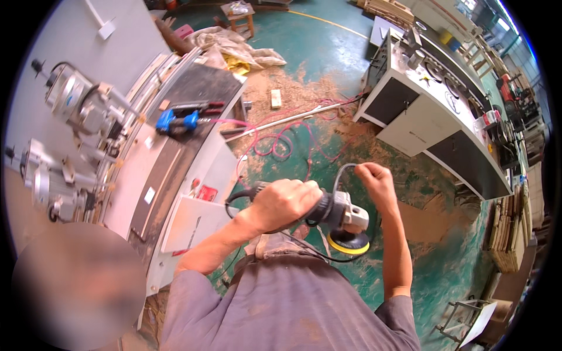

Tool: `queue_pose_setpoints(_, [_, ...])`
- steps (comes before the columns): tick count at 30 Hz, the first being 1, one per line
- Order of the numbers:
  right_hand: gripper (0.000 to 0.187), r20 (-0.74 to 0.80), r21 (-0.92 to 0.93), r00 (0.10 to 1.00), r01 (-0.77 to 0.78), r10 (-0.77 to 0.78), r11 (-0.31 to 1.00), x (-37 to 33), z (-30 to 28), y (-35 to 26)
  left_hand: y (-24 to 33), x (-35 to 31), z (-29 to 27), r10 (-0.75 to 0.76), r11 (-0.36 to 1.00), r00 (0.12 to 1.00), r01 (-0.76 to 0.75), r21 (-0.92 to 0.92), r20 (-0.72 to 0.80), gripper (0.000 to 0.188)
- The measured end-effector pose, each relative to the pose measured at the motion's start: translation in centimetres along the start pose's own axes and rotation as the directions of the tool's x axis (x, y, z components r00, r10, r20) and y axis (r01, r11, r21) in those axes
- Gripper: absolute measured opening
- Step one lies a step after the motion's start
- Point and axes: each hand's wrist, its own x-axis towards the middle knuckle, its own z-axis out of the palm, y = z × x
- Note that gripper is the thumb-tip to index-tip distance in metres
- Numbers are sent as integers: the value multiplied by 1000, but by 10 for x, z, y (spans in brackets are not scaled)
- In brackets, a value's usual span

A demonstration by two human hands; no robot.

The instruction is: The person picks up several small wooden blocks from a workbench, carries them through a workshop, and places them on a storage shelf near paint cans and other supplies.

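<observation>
My left hand (pixel 285 202) is wrapped round the body of a handheld angle polisher (pixel 351 217), held in front of my waist. The polisher's silver head points right, and under it sits a round black pad with a yellow rim (pixel 349 242). My right hand (pixel 377 182) is raised beyond the head, its fingers closed on the power cord (pixel 337 177). From there the cord bends down to the tool's body, and more of it hangs in a loop below the pad. My palm hides most of the polisher's handle.
On the left stands a long machine bench (pixel 187 146) with silver motors (pixel 79 99) and a blue tool (pixel 175 121). A pink hose (pixel 282 147) coils over the sawdust-strewn floor near a wood block (pixel 276 99). A white-and-black cabinet (pixel 418 124) and stacked boards (pixel 508 237) stand right.
</observation>
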Motion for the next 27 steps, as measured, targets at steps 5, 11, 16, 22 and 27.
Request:
queue_pose_setpoints(5, [17, -126, 85, 977, 185, -174, 979, 64, -38, -45, -91, 67, 15, 72, 991, 994, -80, 111, 78, 22])
queue_pose_setpoints(11, [18, -90, 2, 957, 277, -276, 961, 202, -5, -31, -159, 144, 42, 250, 958, 963, -261, -117, -101, 25])
queue_pose_setpoints(16, [25, -120, 18, 895, 435, -430, 900, 226, 27, 43, -222, 224, 57, -119, 936, 957, 19, -351, -265, 51])
queue_pose_setpoints(22, [20, 188, -47, 955, 243, -230, 969, 234, -13, -6, -349, 311, 84, -291, 934, 829, 355, 48, -478, 52])
queue_pose_setpoints(27, [21, 28, -452, 575, 737, -818, 503, 339, -95, -74, -420, 368, 117, -176, 950, 978, 199, 239, -113, 42])
